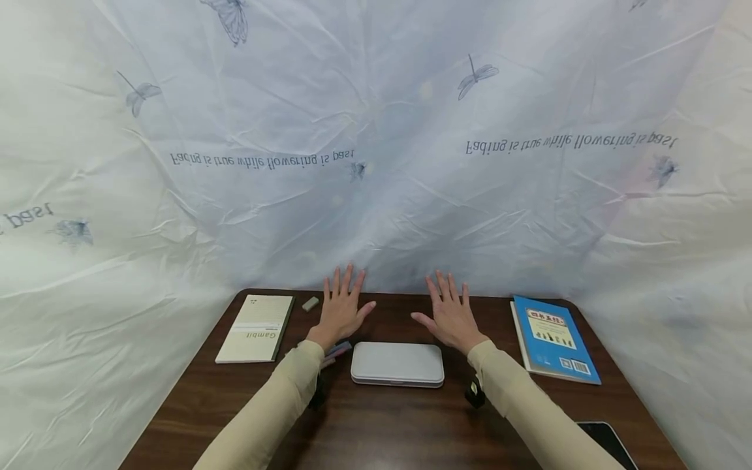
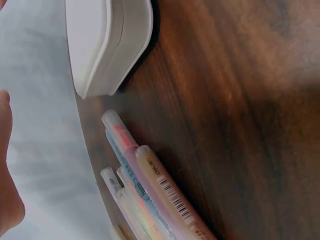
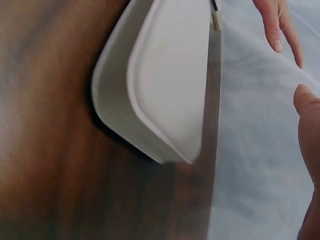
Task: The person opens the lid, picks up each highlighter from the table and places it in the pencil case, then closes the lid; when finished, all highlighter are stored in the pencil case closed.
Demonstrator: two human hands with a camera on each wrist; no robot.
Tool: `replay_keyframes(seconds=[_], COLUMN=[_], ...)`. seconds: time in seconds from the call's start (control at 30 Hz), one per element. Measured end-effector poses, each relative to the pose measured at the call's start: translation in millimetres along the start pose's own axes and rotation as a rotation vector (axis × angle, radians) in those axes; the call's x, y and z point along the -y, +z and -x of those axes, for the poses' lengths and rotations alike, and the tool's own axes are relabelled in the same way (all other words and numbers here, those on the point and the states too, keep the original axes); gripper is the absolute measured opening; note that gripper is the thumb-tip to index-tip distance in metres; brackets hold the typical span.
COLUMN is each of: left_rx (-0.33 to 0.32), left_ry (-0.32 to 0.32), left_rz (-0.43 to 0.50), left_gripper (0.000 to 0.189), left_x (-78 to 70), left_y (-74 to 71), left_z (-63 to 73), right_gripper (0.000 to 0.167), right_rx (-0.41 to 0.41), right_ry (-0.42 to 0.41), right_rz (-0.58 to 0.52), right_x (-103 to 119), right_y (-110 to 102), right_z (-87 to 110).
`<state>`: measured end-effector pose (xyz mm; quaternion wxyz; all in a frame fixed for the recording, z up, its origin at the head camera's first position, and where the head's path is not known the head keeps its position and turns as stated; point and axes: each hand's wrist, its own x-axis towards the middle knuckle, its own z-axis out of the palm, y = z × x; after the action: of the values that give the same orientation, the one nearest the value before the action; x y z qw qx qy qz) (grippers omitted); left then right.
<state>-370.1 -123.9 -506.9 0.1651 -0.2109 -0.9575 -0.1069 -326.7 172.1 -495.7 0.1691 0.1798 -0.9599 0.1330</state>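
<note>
A closed white case with rounded corners lies on the dark wood table, between my two forearms. Beyond it on the left, my left hand has its fingers straight and spread, holding nothing. My right hand mirrors it on the other side, also with straight fingers and nothing held. Whether either palm touches the table cannot be told. Several pens or markers with clear caps lie in a bunch near the left wrist, partly hidden by the sleeve in the head view. Both wrist views show a corner of the case.
A cream notebook marked Gambit lies at the left, with a small eraser-like block beside it. On the right is a blue book; a phone lies nearer, partly behind the sleeve. A pale printed sheet hangs behind the table.
</note>
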Motion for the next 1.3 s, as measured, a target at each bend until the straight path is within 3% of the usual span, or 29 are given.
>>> replay_keyframes(seconds=[0.17, 0.4, 0.63, 0.7, 0.8, 1.0, 1.3], left_rx=[0.025, 0.059, 0.283, 0.317, 0.313, 0.247, 0.168], left_ry=[0.046, 0.049, -0.031, -0.049, -0.037, 0.006, -0.036], left_rz=[0.084, 0.231, 0.458, 0.524, 0.560, 0.468, 0.464], left_gripper=[0.083, 0.085, 0.107, 0.116, 0.124, 0.125, 0.120], left_x=[-4.9, -12.9, -14.5, -13.8, -12.2, -10.3, -12.1], left_y=[8.2, 19.6, 12.0, 10.7, 12.0, 18.7, 27.0], left_z=[19.4, 67.6, 105.6, 109.8, 110.6, 112.7, 112.8], right_gripper=[0.097, 0.094, 0.109, 0.114, 0.116, 0.114, 0.109], right_rx=[0.056, 0.079, 0.260, 0.292, 0.302, 0.308, 0.279], right_ry=[0.014, -0.039, -0.090, -0.088, -0.086, -0.097, -0.093], right_rz=[-0.132, -0.230, -0.337, -0.348, -0.353, -0.348, -0.337], right_x=[3.1, 4.5, 1.0, 0.1, -1.4, -2.5, -6.4], right_y=[10.3, 27.8, 35.8, 37.0, 38.5, 39.2, 39.8], right_z=[20.9, 71.3, 94.8, 95.2, 94.2, 92.1, 88.0])
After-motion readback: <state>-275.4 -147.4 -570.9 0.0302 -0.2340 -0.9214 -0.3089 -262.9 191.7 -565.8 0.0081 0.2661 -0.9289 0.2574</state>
